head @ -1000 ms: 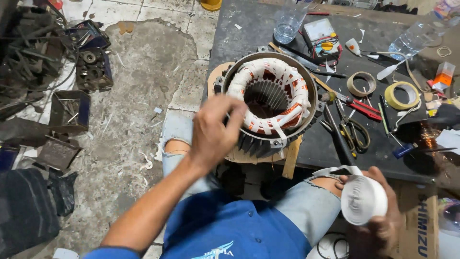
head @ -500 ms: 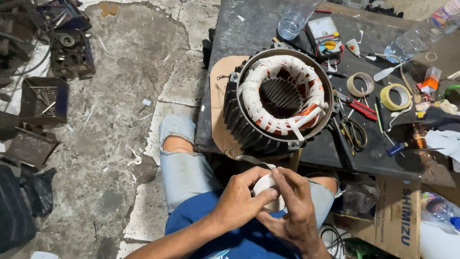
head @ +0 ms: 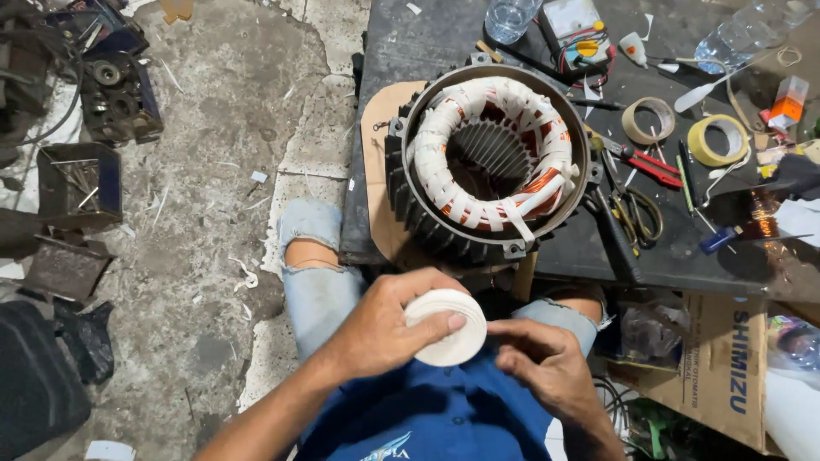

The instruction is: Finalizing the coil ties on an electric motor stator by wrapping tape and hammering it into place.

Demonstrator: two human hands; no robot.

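White cloth tape, wound in a flat roll (head: 446,327), now sits between both hands over the person's lap, just near of the dark surface (head: 410,51). A second earlier the left hand rested on the motor stator (head: 491,162) while the right hand alone held the roll low at the right; half a second ago both hands had closed about the roll. The winding is thus left untouched for the moment, and the work in hand appears to be at the roll itself, probably finding or freeing its loose end.

The left hand (head: 376,329) grips the roll across its face, thumb laid on the near flat side and fingers (head: 401,286) curled over the far rim, closed firmly on it. The right hand (head: 547,363) lies just right of the roll, its fingers (head: 523,330) bent and drawn together, tips touching or nearly touching the roll's edge; whether they pinch a tape end cannot be told.

The stator stands on the surface, far of the hands, its copper coils partly bound in white tape. Tape rings (head: 683,132), scissors (head: 636,213) and pliers (head: 645,160) lie to its right.
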